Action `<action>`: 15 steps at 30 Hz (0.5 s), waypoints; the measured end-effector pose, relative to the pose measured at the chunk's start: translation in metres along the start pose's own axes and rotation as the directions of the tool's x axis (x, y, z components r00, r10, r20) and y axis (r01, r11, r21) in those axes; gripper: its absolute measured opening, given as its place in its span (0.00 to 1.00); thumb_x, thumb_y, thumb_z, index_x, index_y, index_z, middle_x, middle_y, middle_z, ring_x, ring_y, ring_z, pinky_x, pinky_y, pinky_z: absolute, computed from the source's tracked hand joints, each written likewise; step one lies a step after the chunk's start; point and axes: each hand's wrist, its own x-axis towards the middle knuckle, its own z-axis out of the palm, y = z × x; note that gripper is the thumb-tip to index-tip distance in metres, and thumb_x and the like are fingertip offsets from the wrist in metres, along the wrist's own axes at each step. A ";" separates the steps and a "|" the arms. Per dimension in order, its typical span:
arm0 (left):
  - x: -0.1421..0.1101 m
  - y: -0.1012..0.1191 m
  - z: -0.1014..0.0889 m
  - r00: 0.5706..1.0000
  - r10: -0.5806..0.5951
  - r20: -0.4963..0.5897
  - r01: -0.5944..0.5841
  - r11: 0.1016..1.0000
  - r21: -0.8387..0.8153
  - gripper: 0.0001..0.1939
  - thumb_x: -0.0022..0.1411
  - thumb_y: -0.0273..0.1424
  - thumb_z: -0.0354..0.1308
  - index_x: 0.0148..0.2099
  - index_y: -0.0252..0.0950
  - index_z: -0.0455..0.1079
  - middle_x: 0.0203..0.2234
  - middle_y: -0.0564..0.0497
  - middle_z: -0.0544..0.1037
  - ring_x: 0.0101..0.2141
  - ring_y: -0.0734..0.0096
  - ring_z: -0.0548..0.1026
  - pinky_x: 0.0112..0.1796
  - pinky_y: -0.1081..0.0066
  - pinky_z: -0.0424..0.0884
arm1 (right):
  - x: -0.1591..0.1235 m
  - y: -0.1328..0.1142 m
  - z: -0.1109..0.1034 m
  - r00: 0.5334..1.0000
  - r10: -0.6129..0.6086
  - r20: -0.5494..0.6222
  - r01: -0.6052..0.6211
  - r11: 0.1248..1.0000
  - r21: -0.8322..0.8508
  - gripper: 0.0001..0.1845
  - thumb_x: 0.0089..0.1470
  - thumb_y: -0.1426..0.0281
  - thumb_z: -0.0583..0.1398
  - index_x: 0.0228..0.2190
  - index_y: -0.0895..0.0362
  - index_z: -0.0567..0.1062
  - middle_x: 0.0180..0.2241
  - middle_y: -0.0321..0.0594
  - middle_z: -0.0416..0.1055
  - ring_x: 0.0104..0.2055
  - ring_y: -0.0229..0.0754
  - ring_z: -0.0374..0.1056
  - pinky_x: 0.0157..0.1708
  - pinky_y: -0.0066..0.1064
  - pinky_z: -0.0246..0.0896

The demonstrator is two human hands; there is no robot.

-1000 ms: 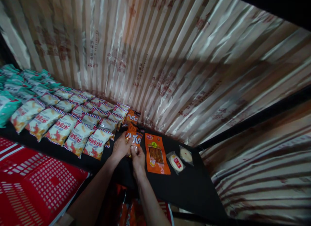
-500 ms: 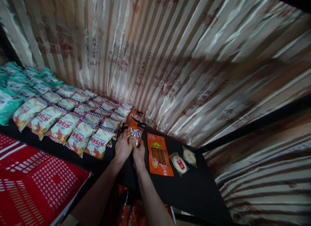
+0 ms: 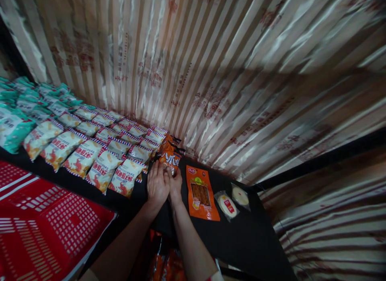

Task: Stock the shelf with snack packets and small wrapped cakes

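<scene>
Both my hands are together at the near end of an orange snack bag (image 3: 169, 157) on the black shelf (image 3: 241, 236). My left hand (image 3: 158, 183) lies along its lower left edge, fingers closed against it. At its lower right, my right hand (image 3: 175, 182) pinches the bag's near end. Another orange bag (image 3: 170, 141) shows just behind, partly covered. Rows of white snack bags (image 3: 99, 168) with red print stand left of my hands. To the right lies a flat orange packet (image 3: 202, 194) with a window showing brown sticks.
Two round wrapped pieces (image 3: 227, 205) lie right of the flat packet. Teal bags (image 3: 13, 122) fill the far left. A red plastic basket (image 3: 60, 224) is at the lower left, and more orange bags (image 3: 171, 267) sit below the shelf edge. Striped sheeting (image 3: 193, 71) hangs behind.
My hands have pushed the orange bag back, close against the one behind it. The left hand has shifted from the bag's side to its near end. The view has turned slightly left.
</scene>
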 end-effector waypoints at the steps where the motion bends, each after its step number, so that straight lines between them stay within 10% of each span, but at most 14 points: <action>1: -0.001 0.000 0.000 1.000 -0.001 0.003 0.001 1.000 0.011 0.23 0.60 0.28 0.44 0.57 0.30 0.62 0.57 0.39 0.63 0.59 0.56 0.59 0.58 0.57 0.54 | 0.001 0.000 0.001 1.000 -0.001 0.005 0.001 1.000 0.002 0.22 0.41 0.55 0.61 0.34 0.58 0.70 0.33 0.42 0.75 0.34 0.43 0.70 0.36 0.32 0.64; 15: 0.001 0.002 -0.001 1.000 0.019 0.013 -0.019 1.000 -0.001 0.23 0.57 0.22 0.45 0.55 0.33 0.66 0.59 0.45 0.62 0.59 0.57 0.56 0.57 0.55 0.57 | 0.015 0.005 0.013 0.995 -0.094 0.039 0.092 0.995 0.039 0.20 0.46 0.56 0.59 0.37 0.57 0.68 0.33 0.38 0.73 0.33 0.39 0.68 0.36 0.31 0.62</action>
